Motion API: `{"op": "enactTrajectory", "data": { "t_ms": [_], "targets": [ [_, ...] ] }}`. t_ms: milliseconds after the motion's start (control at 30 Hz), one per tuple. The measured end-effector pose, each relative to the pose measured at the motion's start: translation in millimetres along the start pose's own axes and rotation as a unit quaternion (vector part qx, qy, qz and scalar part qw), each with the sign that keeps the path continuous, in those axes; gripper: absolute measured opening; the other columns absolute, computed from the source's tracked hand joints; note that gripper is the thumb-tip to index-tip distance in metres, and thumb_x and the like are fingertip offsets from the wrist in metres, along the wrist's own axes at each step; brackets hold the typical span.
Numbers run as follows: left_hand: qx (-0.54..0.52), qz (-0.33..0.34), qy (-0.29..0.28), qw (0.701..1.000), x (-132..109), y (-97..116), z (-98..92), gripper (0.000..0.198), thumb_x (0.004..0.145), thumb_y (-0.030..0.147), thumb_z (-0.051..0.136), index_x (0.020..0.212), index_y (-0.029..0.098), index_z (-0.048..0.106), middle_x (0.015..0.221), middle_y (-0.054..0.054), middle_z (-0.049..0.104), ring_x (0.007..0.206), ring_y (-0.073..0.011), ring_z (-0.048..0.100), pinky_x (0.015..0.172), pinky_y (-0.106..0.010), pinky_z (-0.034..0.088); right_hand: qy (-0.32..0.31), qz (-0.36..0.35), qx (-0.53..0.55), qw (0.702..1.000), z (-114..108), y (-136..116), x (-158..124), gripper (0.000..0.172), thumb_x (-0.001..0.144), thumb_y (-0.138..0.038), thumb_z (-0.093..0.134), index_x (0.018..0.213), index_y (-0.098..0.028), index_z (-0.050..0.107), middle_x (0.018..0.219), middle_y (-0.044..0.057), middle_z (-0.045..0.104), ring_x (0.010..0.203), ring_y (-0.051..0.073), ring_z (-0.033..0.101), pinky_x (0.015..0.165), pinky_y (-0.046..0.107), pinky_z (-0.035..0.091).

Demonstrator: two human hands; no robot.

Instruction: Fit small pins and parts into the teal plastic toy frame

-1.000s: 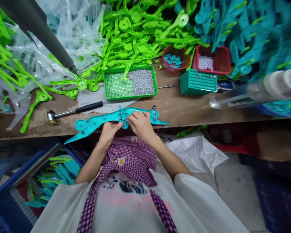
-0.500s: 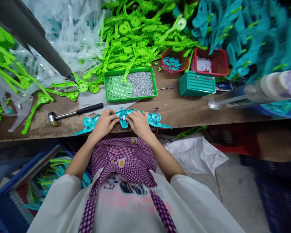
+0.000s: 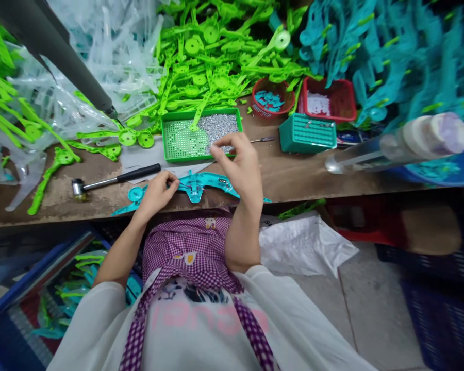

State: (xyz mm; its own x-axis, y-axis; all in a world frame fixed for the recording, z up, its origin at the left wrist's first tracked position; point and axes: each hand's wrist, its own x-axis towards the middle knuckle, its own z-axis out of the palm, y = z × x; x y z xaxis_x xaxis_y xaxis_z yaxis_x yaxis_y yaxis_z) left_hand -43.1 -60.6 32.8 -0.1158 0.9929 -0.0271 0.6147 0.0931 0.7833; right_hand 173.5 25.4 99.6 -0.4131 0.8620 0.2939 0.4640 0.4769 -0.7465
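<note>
A long turquoise bow-shaped plastic part [image 3: 195, 191] lies along the bench's front edge, its raised bracket in the middle. My left hand [image 3: 158, 191] is on its left arm, fingers curled and closed on it. My right hand [image 3: 242, 165] is raised above the right arm and partly hides it. Its thumb and forefinger tips come together in a pinch at the front edge of a green tray [image 3: 170, 157] of small silver metal pieces. Anything between those tips is too small to make out.
A hammer [image 3: 116, 178] lies left of the part. A power screwdriver [image 3: 88, 87] hangs at upper left. Green plastic parts [image 3: 201, 62] are heaped behind the tray. Right of it are a thin screwdriver [image 3: 263, 139], a teal basket [image 3: 307, 135] and a clear bottle [image 3: 394, 147].
My right hand has left the middle of the turquoise part and risen to the green tray. My left hand has shifted slightly left along the part. The view has moved a little.
</note>
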Motion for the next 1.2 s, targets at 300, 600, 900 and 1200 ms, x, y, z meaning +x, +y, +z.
{"op": "enactTrajectory", "data": {
  "t_ms": [300,600,900,1200],
  "targets": [
    [0.008,0.019,-0.019,1.000,-0.7,3.6,-0.8,0.004,0.081,0.019,0.055,0.077,0.020,0.054,0.076,-0.001,0.059,0.071,-0.0156,0.053,0.067,-0.029,0.040,-0.190,0.024,-0.133,0.972,31.9,47.3,-49.6,0.023,0.086,-0.044,0.064,0.097,-0.023,0.061,0.111,0.006,0.060,0.108,0.025,0.053,0.089,0.039,0.034],
    [-0.042,0.006,-0.034,0.999,-3.3,-2.2,-4.6,0.009,0.080,0.021,0.054,0.074,0.021,0.046,0.090,-0.004,0.063,0.081,-0.0165,0.056,0.072,-0.031,0.042,-0.208,0.071,-0.089,0.971,35.3,53.3,-29.6,0.024,0.087,-0.046,0.062,0.082,-0.023,0.066,0.098,0.005,0.059,0.104,0.027,0.054,0.085,0.040,0.031],
    [-0.119,-0.021,-0.014,0.993,-0.1,-13.8,-5.0,0.017,0.088,0.036,0.054,0.088,0.020,0.054,0.088,-0.004,0.060,0.079,-0.0162,0.057,0.073,-0.030,0.045,-0.235,0.019,-0.091,0.967,21.1,50.3,-32.8,0.027,0.091,-0.049,0.055,0.103,-0.027,0.065,0.115,0.006,0.059,0.114,0.026,0.054,0.094,0.045,0.033],
    [-0.084,-0.041,0.015,0.996,0.7,-8.7,-1.8,0.011,0.085,0.030,0.052,0.081,0.021,0.049,0.093,-0.005,0.062,0.083,-0.0172,0.058,0.077,-0.032,0.044,-0.207,-0.054,-0.157,0.964,20.5,39.7,-40.1,0.022,0.099,-0.032,0.041,0.096,-0.021,0.061,0.102,0.007,0.065,0.097,0.021,0.059,0.088,0.037,0.036]
  ]
}}
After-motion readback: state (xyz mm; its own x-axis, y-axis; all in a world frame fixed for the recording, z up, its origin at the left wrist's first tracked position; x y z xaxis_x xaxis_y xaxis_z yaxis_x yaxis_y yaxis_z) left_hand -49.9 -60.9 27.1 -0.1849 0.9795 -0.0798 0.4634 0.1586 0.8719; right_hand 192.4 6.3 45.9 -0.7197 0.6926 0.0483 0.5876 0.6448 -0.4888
